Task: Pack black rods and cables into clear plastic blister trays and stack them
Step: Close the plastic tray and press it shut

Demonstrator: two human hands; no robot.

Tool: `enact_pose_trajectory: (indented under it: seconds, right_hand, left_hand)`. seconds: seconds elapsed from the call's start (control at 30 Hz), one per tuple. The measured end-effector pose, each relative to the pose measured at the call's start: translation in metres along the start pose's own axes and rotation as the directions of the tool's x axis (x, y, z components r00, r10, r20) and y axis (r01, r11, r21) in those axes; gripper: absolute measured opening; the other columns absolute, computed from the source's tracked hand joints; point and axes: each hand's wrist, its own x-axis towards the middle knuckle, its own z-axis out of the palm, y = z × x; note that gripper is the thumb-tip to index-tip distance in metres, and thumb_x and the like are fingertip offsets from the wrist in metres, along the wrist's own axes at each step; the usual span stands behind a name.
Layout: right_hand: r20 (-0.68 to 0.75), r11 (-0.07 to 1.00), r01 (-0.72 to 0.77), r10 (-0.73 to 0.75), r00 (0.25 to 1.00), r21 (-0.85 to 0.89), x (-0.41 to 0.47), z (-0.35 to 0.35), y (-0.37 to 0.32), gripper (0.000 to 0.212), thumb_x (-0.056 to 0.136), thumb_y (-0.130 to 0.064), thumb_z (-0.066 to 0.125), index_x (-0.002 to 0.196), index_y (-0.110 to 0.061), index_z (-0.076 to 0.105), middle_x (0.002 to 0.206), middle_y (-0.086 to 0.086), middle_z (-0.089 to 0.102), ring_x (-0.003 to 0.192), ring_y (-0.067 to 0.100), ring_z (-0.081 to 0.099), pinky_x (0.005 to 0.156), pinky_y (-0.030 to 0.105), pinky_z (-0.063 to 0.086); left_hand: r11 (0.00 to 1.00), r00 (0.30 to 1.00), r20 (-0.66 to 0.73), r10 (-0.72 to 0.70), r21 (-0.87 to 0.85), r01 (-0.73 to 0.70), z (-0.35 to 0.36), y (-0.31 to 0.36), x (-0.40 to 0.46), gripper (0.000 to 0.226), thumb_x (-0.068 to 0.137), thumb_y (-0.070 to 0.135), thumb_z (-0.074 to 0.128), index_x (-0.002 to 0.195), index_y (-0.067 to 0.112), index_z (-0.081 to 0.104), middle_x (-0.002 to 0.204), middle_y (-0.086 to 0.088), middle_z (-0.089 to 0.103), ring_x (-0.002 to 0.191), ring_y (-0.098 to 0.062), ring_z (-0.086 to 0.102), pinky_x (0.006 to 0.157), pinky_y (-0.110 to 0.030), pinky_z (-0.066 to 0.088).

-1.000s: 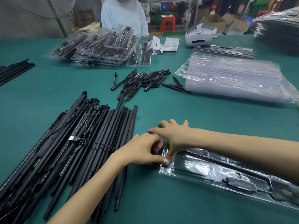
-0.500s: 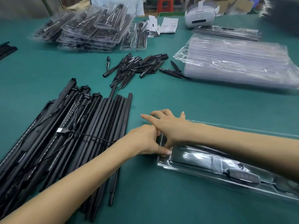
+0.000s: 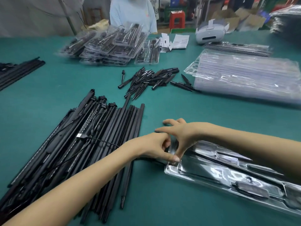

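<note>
Left hand [image 3: 154, 147] curled, thumb pressing down; right hand [image 3: 180, 134] beside it, fingers [image 3: 169, 121] spread.

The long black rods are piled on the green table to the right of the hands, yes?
Not quite: the head view shows the long black rods piled on the green table to the left of the hands, beside the left hand.

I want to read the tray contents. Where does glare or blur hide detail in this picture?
Head view: white glare covers the blister tray in front, near the right hand; the empty tray stack is smeared by motion blur; wide-angle distortion bends the table edges.
</note>
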Motion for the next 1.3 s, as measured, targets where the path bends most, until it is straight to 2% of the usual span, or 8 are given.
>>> enact_pose_trajectory:
  seconds: [0.3,0.5,0.63,0.73,0.9,1.13,1.23,1.3]
  right_hand:
    - [0.036,0.999,-0.031,0.031,0.999,0.007,-0.004,-0.001,-0.004,0.115,0.065,-0.046,0.084,0.149,-0.047,0.005,0.157,-0.003,-0.004,0.139,0.028,0.009,0.111,0.050,0.029]
    - [-0.033,0.988,-0.152,0.152,0.988,-0.007,-0.004,0.007,-0.019,0.118,0.061,-0.034,0.088,0.147,-0.047,0.010,0.153,-0.001,0.010,0.137,0.027,0.014,0.100,0.069,0.030]
    - [-0.045,0.983,-0.181,0.180,0.983,-0.020,-0.003,0.009,-0.022,0.116,0.064,-0.028,0.086,0.149,-0.044,0.009,0.150,0.003,0.017,0.136,0.028,0.017,0.100,0.071,0.027]
    - [-0.020,0.983,-0.184,0.183,0.983,-0.005,0.000,0.007,-0.024,0.115,0.066,-0.021,0.085,0.150,-0.042,0.008,0.149,0.005,0.016,0.135,0.030,0.017,0.100,0.075,0.024]
    - [-0.010,0.983,-0.183,0.183,0.983,0.003,0.005,0.007,-0.024,0.118,0.065,-0.019,0.086,0.150,-0.042,0.007,0.149,0.007,0.013,0.137,0.031,0.012,0.098,0.077,0.023]
    - [-0.085,0.988,-0.144,0.149,0.985,0.062,0.009,0.017,-0.023,0.116,0.061,-0.011,0.086,0.147,-0.043,0.015,0.141,0.004,0.021,0.130,0.029,0.017,0.092,0.080,0.025]
    - [-0.134,0.985,-0.137,0.150,0.980,0.101,0.007,0.019,-0.019,0.108,0.063,-0.012,0.083,0.144,-0.045,0.020,0.142,0.001,0.022,0.129,0.026,0.020,0.096,0.072,0.030]
    - [-0.137,0.981,-0.134,0.153,0.979,0.138,0.004,0.018,-0.014,0.109,0.061,-0.019,0.087,0.144,-0.044,0.022,0.144,-0.001,0.020,0.131,0.025,0.019,0.097,0.071,0.030]
  left_hand:
    - [0.998,0.999,-0.048,-0.008,-0.064,0.005,0.006,-0.005,-0.002,0.043,0.074,0.049,0.075,0.078,0.025,0.040,0.073,0.010,0.045,0.063,-0.007,0.041,0.059,-0.023,0.034]
    - [1.000,0.999,-0.051,-0.018,0.008,0.018,0.009,0.002,-0.005,0.049,0.071,0.050,0.077,0.083,0.019,0.042,0.075,0.006,0.047,0.064,-0.011,0.042,0.057,-0.027,0.034]
    - [0.997,0.997,-0.048,-0.058,0.043,0.061,0.009,0.007,-0.002,0.049,0.070,0.052,0.077,0.081,0.019,0.043,0.071,0.006,0.046,0.061,-0.012,0.042,0.056,-0.028,0.033]
    - [0.996,0.997,-0.046,-0.065,0.062,0.068,0.010,0.011,0.003,0.041,0.071,0.047,0.078,0.077,0.024,0.045,0.063,0.010,0.041,0.056,-0.006,0.040,0.048,-0.022,0.029]
    - [0.997,0.997,-0.047,-0.069,0.037,0.071,0.012,0.008,0.008,0.040,0.072,0.046,0.077,0.094,0.019,0.058,0.060,0.014,0.042,0.056,-0.002,0.042,0.044,-0.013,0.033]
    - [0.989,0.997,-0.013,-0.070,0.132,0.071,0.014,0.015,0.004,0.039,0.076,0.046,0.072,0.105,0.021,0.062,0.079,0.007,0.055,0.083,-0.020,0.056,0.076,-0.033,0.048]
    - [0.979,0.996,-0.019,-0.088,0.182,0.090,0.009,0.023,0.002,0.031,0.077,0.044,0.072,0.097,0.023,0.062,0.070,0.009,0.052,0.082,-0.022,0.059,0.067,-0.030,0.047]
    - [0.957,0.992,-0.059,-0.109,0.263,0.121,0.006,0.029,-0.003,0.043,0.076,0.052,0.071,0.104,0.021,0.058,0.074,0.011,0.052,0.088,-0.021,0.059,0.063,-0.028,0.039]
